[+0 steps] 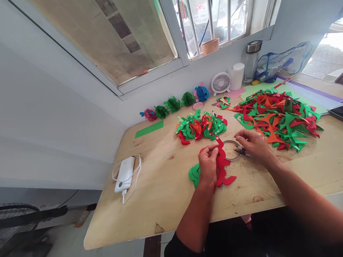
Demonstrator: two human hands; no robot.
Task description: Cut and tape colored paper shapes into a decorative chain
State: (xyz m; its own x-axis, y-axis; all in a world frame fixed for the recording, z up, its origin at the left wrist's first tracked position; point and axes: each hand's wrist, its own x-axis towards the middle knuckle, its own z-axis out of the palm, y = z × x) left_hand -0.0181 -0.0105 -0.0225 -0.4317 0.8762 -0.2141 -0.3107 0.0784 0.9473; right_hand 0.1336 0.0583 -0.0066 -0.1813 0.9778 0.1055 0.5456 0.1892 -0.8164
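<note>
My left hand pinches a red paper cutout with curved edges between thumb and fingers. More red cutouts lie under and beside that hand, and green rounded cutouts show at its left. My right hand is closed, thumb and forefinger together; anything between the fingertips is too small to make out. Below it are dark scissors, their handles partly hidden by the hand, so I cannot tell whether it touches them. A thin ring, like a tape roll, lies flat between the hands.
Behind my hands is a pile of green, red and orange cutouts. A larger heap of scraps covers the right. Folded paper ornaments, a small fan and a bottle line the wall. A white power bank lies left.
</note>
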